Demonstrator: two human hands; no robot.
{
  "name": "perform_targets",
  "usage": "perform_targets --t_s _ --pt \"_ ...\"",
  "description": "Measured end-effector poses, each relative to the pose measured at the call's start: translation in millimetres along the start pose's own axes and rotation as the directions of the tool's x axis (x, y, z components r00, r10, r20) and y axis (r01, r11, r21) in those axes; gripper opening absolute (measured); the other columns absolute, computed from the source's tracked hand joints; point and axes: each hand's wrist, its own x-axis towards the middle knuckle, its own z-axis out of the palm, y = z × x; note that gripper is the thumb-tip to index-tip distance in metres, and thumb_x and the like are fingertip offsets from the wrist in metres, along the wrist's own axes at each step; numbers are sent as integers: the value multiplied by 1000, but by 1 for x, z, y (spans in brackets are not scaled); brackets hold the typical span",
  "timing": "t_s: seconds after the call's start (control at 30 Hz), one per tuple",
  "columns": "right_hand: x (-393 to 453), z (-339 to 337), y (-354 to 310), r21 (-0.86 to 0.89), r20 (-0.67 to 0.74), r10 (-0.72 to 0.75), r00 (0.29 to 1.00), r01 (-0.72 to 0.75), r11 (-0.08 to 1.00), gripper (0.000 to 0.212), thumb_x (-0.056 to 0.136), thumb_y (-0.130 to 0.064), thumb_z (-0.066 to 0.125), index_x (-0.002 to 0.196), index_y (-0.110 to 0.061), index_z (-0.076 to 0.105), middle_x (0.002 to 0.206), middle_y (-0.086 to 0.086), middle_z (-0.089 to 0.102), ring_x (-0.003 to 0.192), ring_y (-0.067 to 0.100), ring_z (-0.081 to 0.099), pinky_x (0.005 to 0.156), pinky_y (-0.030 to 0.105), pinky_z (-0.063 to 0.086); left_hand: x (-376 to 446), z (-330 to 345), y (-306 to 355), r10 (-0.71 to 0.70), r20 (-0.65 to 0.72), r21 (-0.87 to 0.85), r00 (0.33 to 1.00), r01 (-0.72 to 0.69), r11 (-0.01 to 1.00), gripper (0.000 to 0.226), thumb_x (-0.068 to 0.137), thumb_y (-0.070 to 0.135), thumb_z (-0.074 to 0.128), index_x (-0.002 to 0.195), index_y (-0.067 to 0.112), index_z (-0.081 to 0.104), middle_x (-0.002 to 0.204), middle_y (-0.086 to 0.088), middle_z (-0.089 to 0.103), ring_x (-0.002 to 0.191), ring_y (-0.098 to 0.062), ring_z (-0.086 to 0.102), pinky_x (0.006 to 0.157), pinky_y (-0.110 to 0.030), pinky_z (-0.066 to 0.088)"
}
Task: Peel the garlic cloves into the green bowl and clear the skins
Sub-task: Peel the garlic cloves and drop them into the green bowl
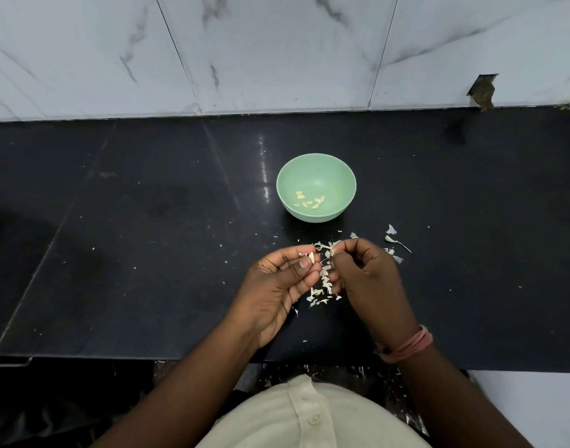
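Head view: a garlic clove (311,256) is pinched by the curled fingers of the left hand (285,282); a strip of skin (331,252) is pinched by the right hand (366,273); peeled cloves (309,202) are seen in the green bowl (316,169) beyond, on the black surface (148,237); skins (321,292) are scattered beneath the hands.

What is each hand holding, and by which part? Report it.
Left hand: a garlic clove, pinched at its lower end between thumb and fingers. Right hand: a strip of skin, pinched at its end.
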Motion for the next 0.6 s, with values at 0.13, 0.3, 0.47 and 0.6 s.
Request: perform_targets --t_s 0.13,0.3,0.47,0.6 --pt "-1 -1 4 -5 -21 -9 1000 9 1000 28 95 -9 40 85 -5 66 72 7 63 61 16 57 54 36 50 -2 0 -2 -3 -16 0 1000 3 1000 19 88 -2 62 105 1 72 92 -14 73 82 -16 73 71 -21 60" --pt "-1 2 14 -235 -45 -116 992 102 967 28 96 -26 47 80 -7 60 71 14 63 65 35 58 63 51 54 -2 -1 -5 -14 -33 -4 999 14 1000 20 91 -3 62 108 -1 71 90 -14 74 85 -17 74 74 -22 60" --pt "-3 -1 19 -294 -27 -182 983 167 941 32 86 7 48 80 -18 66 72 -11 65 64 7 59 62 24 46 -1 -3 -6 4 -41 14 999 -3 1000 22 89 -10 61 106 -3 72 91 -16 72 87 -19 72 84 -24 60" --pt "-1 0 19 -344 -47 -206 978 178 922 26 88 2 54 77 -18 66 65 -13 62 57 4 55 56 15 38 0 -5 -10 43 -49 61 998 -40 997 24 87 -11 63 107 -1 73 90 -12 72 86 -16 72 79 -21 59"
